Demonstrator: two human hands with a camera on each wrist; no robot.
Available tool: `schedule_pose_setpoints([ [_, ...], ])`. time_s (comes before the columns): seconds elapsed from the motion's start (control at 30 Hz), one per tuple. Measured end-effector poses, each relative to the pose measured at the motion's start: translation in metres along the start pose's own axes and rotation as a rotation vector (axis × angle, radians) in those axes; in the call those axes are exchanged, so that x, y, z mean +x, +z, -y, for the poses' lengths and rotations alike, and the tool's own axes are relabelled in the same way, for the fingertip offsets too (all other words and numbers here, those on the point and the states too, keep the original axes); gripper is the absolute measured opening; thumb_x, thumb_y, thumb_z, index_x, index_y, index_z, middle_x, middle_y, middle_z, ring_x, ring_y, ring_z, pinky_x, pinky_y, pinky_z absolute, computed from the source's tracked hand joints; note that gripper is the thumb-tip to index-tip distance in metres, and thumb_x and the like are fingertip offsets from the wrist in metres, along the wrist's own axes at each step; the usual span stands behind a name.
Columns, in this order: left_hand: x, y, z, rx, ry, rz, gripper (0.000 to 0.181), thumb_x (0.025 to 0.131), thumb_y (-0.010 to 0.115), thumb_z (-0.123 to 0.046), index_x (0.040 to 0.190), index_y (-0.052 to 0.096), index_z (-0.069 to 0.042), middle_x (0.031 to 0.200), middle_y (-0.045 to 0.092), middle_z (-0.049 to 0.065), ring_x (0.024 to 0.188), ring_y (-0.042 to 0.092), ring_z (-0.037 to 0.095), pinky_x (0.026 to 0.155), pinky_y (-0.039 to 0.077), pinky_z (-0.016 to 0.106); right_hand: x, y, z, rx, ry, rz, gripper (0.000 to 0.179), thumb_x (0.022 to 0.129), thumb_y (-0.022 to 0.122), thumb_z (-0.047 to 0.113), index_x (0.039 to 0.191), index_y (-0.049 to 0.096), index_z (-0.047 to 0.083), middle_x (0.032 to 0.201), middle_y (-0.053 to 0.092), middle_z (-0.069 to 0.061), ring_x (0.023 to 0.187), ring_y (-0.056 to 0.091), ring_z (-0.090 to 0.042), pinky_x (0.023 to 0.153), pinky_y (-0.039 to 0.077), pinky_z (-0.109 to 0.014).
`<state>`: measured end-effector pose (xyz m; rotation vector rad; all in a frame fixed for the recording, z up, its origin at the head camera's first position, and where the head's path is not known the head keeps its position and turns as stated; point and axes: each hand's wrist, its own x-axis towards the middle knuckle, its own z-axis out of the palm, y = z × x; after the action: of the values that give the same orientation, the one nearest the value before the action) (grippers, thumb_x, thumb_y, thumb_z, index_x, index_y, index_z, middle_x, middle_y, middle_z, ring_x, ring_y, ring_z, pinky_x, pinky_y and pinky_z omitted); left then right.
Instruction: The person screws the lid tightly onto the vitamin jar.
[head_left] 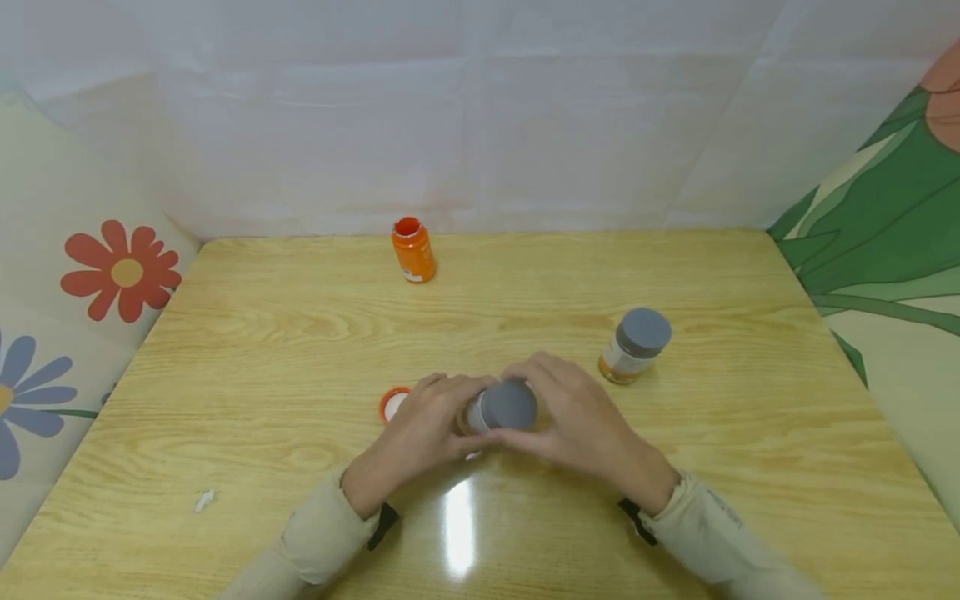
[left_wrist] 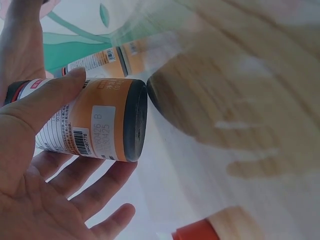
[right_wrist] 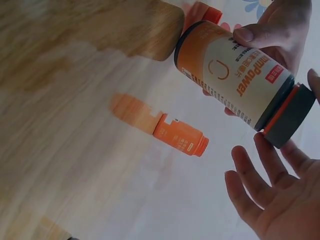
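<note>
Head view, left hand [head_left: 423, 427] gripping jar [head_left: 476, 413], right hand [head_left: 581, 417] pinching its lid [head_left: 510, 405], uncapped orange bottle [head_left: 415, 253]

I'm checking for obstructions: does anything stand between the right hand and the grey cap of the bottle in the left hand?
Nothing visible does: the right hand touches the grey cap, and the left hand grips the bottle by its body. The other grey-capped bottle stands apart, to the right.

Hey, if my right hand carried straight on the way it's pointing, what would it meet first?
The gray cap, which your right hand holds; just past it, probably the left hand, though depth is unclear there.
</note>
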<state>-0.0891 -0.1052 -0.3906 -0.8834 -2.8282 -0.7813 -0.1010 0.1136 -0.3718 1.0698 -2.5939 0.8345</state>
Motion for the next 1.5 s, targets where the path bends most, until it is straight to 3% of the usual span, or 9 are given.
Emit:
schedule_pose_setpoints([
  [0.1,-0.001,0.000,0.000,-0.003,-0.011,0.005,0.064,0.075,0.085,-0.041,0.130,0.062,-0.017,0.120,0.072,0.001,0.108,0.067,0.016,0.106,0.046,0.055,-0.001,-0.001,-0.001,0.008,-0.027,0.015,0.067,0.076,0.079,0.055,0.124,0.062,0.013,0.119,0.066,-0.002,0.105,0.064,-0.016,0.088,0.056,-0.035],
  [0.2,-0.001,0.000,0.001,-0.008,-0.016,0.008,0.067,0.073,0.087,-0.036,0.131,0.061,-0.016,0.118,0.072,0.001,0.107,0.068,0.017,0.106,0.045,0.056,-0.001,-0.003,-0.003,0.030,-0.117,0.028,0.066,0.077,0.081,0.047,0.130,0.061,0.015,0.131,0.063,-0.005,0.119,0.061,-0.022,0.099,0.053,-0.043],
  [0.3,-0.002,0.000,0.001,-0.010,-0.013,0.008,0.067,0.073,0.087,-0.039,0.131,0.061,-0.017,0.118,0.072,0.001,0.106,0.068,0.017,0.107,0.045,0.055,-0.001,-0.004,-0.005,0.039,-0.212,0.034,0.061,0.079,0.081,0.036,0.132,0.061,0.015,0.133,0.062,-0.005,0.123,0.059,-0.022,0.102,0.051,-0.043],
  [0.4,-0.002,-0.001,0.001,-0.012,-0.006,0.002,0.067,0.073,0.087,-0.040,0.130,0.061,-0.017,0.117,0.072,0.000,0.106,0.068,0.017,0.106,0.046,0.055,-0.001,-0.004,-0.007,0.032,-0.252,0.024,0.057,0.079,0.081,0.033,0.130,0.062,0.014,0.130,0.064,-0.004,0.121,0.059,-0.020,0.102,0.051,-0.041],
  [0.73,-0.001,-0.001,0.000,-0.009,0.001,0.001,0.064,0.077,0.082,-0.045,0.131,0.061,-0.019,0.120,0.072,-0.001,0.106,0.068,0.014,0.106,0.045,0.055,0.001,-0.002,-0.007,-0.026,-0.214,-0.070,0.058,0.077,0.080,0.047,0.120,0.067,0.012,0.116,0.070,-0.005,0.107,0.066,-0.021,0.092,0.056,-0.040],
  [0.97,-0.001,-0.001,0.001,-0.009,-0.002,-0.001,0.067,0.076,0.084,-0.043,0.132,0.061,-0.017,0.118,0.072,0.000,0.104,0.068,0.015,0.106,0.046,0.054,0.001,-0.001,-0.005,-0.011,-0.150,-0.041,0.061,0.078,0.078,0.052,0.123,0.064,0.014,0.121,0.067,-0.005,0.110,0.065,-0.021,0.094,0.055,-0.041],
  [1.27,-0.001,-0.001,0.002,0.004,0.018,-0.009,0.071,0.072,0.088,-0.037,0.133,0.060,-0.014,0.117,0.073,0.001,0.106,0.068,0.017,0.105,0.047,0.054,-0.001,-0.011,-0.010,0.054,-0.328,0.066,0.058,0.078,0.080,0.025,0.132,0.060,0.016,0.138,0.059,-0.006,0.128,0.054,-0.022,0.107,0.046,-0.045],
  [1.5,-0.001,-0.001,0.002,-0.007,0.020,-0.012,0.072,0.072,0.089,-0.035,0.134,0.060,-0.015,0.116,0.073,0.001,0.105,0.068,0.016,0.105,0.047,0.054,0.000,-0.012,-0.011,0.052,-0.322,0.066,0.051,0.082,0.077,0.022,0.130,0.062,0.016,0.135,0.061,-0.004,0.126,0.056,-0.020,0.107,0.046,-0.042],
])
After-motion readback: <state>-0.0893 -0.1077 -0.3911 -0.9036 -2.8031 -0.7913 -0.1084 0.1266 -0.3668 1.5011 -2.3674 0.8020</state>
